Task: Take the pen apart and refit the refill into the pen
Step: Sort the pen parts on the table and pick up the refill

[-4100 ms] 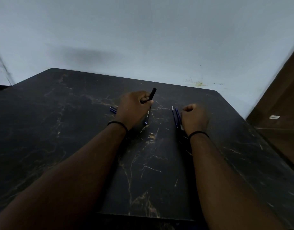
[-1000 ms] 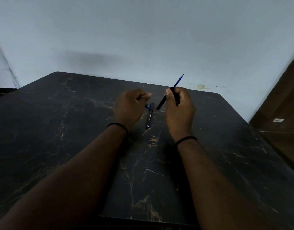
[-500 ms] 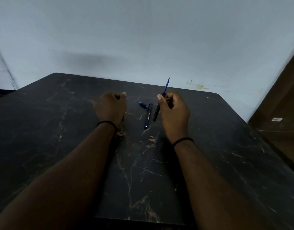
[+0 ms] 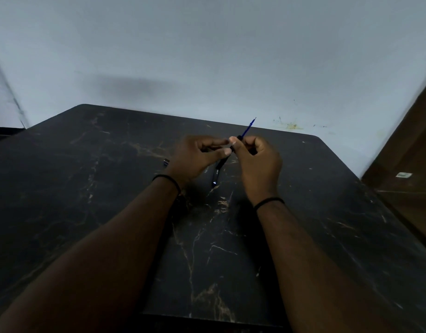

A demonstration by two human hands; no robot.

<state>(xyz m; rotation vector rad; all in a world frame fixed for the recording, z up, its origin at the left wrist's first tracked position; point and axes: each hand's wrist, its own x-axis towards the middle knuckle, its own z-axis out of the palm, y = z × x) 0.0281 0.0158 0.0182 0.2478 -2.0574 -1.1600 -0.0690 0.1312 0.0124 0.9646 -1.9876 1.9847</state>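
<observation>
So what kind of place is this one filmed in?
Most likely a plain indoor room, home or small workspace, though that is hard to pin down. A dark marble-patterned table stands against a bare pale wall with a few yellowish stains, and brown wooden panelling, perhaps a door, shows at right.

Head cam looks fwd & down, close over table (image 4: 87,188)

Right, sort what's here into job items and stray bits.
Job: blue refill; black barrel gripped by right hand; left hand at it.
Lying about: black pen on the table; small dark piece beside left wrist.
</observation>
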